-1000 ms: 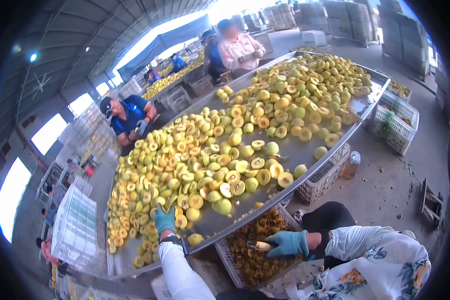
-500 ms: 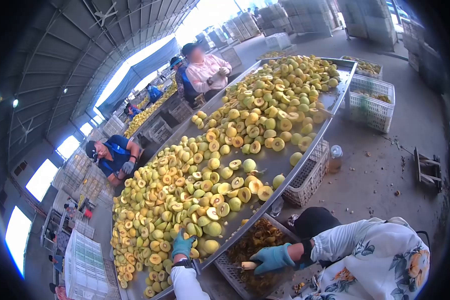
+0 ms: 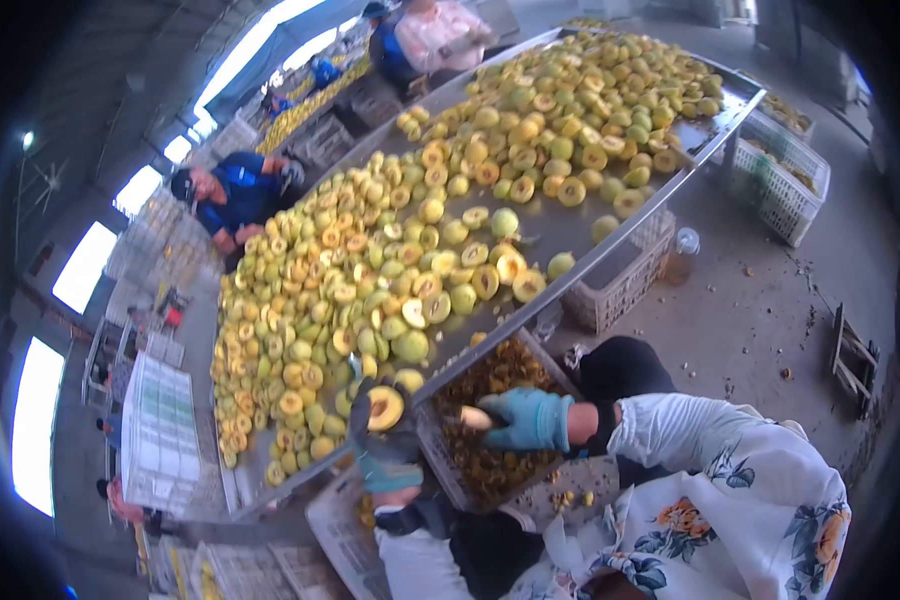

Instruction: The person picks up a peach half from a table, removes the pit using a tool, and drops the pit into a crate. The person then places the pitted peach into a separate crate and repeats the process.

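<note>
My left hand (image 3: 382,462), in a teal and dark glove, is closed on a peach half (image 3: 384,409) at the near edge of the metal table (image 3: 588,262). The cut face of the half is turned up, with a brown hollow in its middle. My right hand (image 3: 526,420), in a teal glove, grips a tool with a pale wooden handle (image 3: 475,417); its working end cannot be made out. Below that hand is a crate (image 3: 444,462) of brown pits and scraps. Many yellow-green peach halves (image 3: 370,265) are heaped on the table.
White plastic crates (image 3: 778,180) stand beyond the table's right side, with a clear bottle (image 3: 682,256) and a small wooden stool (image 3: 854,360) on the floor. Across the table a person in blue (image 3: 242,200) and a person in pink (image 3: 440,40) work. Another crate (image 3: 342,525) stands below my left hand.
My left hand has come back from the heap toward me and now holds a peach half. My right hand has risen over the crate, still gripping the tool. The view has tilted down.
</note>
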